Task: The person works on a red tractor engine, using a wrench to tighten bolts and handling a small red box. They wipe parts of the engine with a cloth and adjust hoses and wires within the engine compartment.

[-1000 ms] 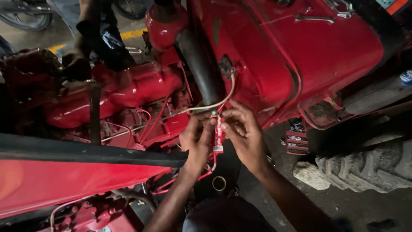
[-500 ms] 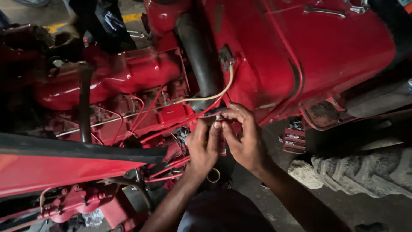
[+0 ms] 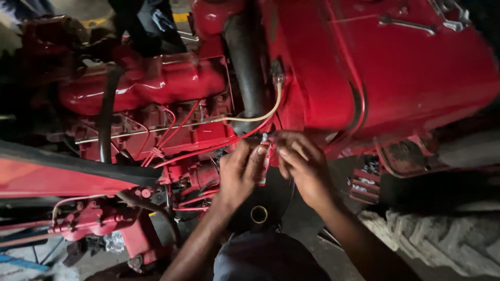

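Both my hands meet below the red tractor's fuel tank [image 3: 396, 67]. My left hand [image 3: 238, 174] and my right hand [image 3: 302, 164] pinch a small red cylindrical part [image 3: 265, 158] held upright between their fingertips. A thin red pipe [image 3: 208, 148] runs from that spot leftward across the red engine block [image 3: 151, 88]. A cream-coloured hose [image 3: 260, 115] curves from the engine up to a fitting on the tank's left edge. How the small part joins the pipe is hidden by my fingers.
A black vertical exhaust pipe [image 3: 245, 62] stands behind the hands. A black hose [image 3: 107, 114] crosses the engine at left. The red hood [image 3: 47, 177] lies at lower left. A lugged tyre [image 3: 442, 244] sits at lower right. Another person's dark clothing [image 3: 148, 23] shows at the top.
My view has drifted left and down across the engine. My hands stay together on the small red part, and the fingers have shifted slightly around it.
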